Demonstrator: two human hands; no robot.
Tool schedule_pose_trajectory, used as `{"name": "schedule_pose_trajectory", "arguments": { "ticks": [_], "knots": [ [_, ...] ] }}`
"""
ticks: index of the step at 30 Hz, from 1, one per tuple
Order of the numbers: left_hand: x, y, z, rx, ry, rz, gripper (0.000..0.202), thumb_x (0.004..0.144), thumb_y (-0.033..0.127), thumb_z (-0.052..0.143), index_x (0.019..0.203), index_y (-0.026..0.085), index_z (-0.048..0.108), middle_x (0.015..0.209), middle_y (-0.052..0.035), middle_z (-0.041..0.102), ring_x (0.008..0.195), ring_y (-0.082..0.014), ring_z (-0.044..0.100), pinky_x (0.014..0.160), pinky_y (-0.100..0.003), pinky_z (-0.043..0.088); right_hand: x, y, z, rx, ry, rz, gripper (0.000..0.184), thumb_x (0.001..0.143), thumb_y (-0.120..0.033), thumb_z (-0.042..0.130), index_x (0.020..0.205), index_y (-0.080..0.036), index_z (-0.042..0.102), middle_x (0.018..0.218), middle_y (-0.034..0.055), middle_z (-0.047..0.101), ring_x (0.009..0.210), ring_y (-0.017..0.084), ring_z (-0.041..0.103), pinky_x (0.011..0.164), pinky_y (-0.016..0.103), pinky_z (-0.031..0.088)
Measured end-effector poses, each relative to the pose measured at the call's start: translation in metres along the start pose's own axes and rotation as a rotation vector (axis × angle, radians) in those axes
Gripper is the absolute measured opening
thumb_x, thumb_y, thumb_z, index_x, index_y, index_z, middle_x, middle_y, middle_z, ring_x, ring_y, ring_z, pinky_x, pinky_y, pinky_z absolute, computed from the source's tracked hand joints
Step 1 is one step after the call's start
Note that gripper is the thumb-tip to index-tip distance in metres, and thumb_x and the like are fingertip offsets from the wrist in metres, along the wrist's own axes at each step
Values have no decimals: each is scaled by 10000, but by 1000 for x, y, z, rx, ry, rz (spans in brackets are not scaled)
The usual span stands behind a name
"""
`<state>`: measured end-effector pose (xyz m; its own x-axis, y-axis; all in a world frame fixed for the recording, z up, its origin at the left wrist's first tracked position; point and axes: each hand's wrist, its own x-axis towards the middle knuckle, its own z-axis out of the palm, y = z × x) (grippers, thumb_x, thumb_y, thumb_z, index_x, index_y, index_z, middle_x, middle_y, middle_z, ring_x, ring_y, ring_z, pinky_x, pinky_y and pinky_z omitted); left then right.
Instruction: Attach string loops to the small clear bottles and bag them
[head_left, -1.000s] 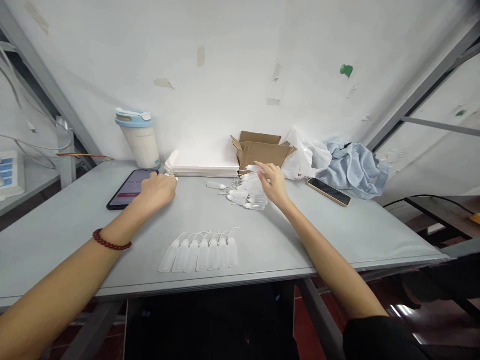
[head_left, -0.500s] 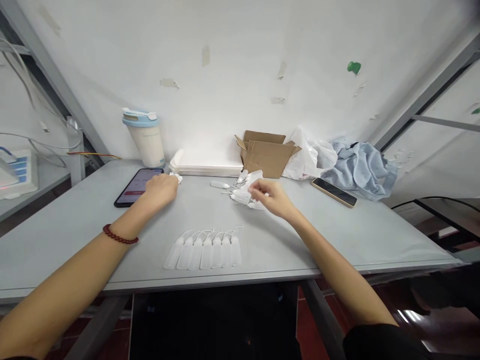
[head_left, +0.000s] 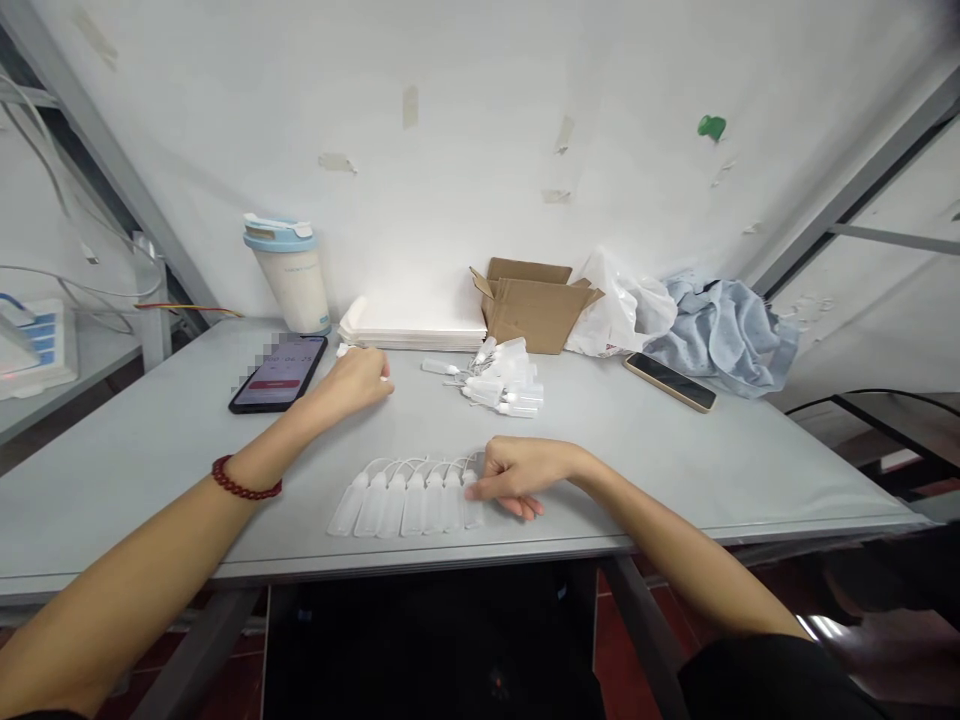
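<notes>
Several flat, translucent plastic pieces (head_left: 412,505) with white necks and thin curved white tails lie side by side near the table's front edge. At the right end of this row is my right hand (head_left: 529,475), its thumb over the neck of the last piece (head_left: 473,515) and its fingers curled; the hand partly covers that piece. My left hand (head_left: 352,382) is closed, in front of a white stack. A tiny white bit shows at its fingertips, too small to name. Between and beyond the hands lies a loose pile of similar translucent pieces (head_left: 506,378).
Left of my left hand lies a phone (head_left: 281,375) with its screen lit, below a lidded cup (head_left: 292,285). Along the wall stand the white stack (head_left: 416,325), an open cardboard box (head_left: 532,310), a plastic bag (head_left: 619,310) and blue cloth (head_left: 724,335). Another phone (head_left: 670,382) lies right.
My right hand has come from the loose pile down to the right end of the row. My left hand has shifted right, away from the phone, uncovering its screen.
</notes>
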<state>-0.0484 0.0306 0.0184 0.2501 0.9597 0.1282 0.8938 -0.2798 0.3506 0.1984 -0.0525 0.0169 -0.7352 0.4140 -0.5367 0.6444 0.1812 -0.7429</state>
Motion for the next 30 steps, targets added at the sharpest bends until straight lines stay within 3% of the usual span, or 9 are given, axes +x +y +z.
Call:
{"name": "schedule_pose_trajectory", "arguments": {
  "ticks": [2,6,11,17,24,26,30],
  "knots": [
    [-1,9,5,-65,12,38,107,604,216,539,683,188,606,761,-69,696,787,-248,646,726,-315,481,0,0,-2,0,-18,54,521,875,-462,458,462,-150,512,376,-19,525,309,74,479,384,201,399],
    [-9,25,9,-372,-103,72,238,626,269,607,843,176,633,852,-47,718,826,-220,671,747,-293,506,-1,-1,-6,-24,-34,123,570,829,-586,474,484,-138,540,403,2,559,314,81,496,347,197,331],
    [-17,36,10,-560,-280,104,225,632,289,665,822,170,654,792,-27,710,785,-199,659,703,-273,496,-3,2,-11,-26,-40,192,565,774,-634,509,517,-134,569,426,4,581,326,85,512,340,195,313],
    [-22,44,9,-555,-318,209,191,599,296,706,748,177,692,728,-8,673,691,-163,600,636,-254,464,1,2,-8,-67,124,224,403,776,-454,527,522,-144,570,427,-1,581,339,94,515,382,212,364],
    [-24,45,9,-617,-381,140,190,592,265,712,758,174,695,679,6,654,653,-149,592,619,-247,454,1,4,-8,-70,227,206,329,733,-382,559,498,-152,550,428,-7,577,328,86,493,386,209,372],
    [-24,45,9,-652,-396,125,197,596,276,715,764,175,693,693,-1,665,667,-155,608,633,-253,465,1,6,-8,-21,318,130,314,744,-352,546,500,-153,533,447,-5,582,353,89,513,409,206,388],
    [-25,48,8,-737,-403,97,191,620,296,717,759,171,677,716,-10,671,677,-156,616,656,-271,486,7,10,-10,6,681,-64,253,754,-299,540,548,-154,530,499,-7,588,441,99,553,475,204,396]
  ]
}}
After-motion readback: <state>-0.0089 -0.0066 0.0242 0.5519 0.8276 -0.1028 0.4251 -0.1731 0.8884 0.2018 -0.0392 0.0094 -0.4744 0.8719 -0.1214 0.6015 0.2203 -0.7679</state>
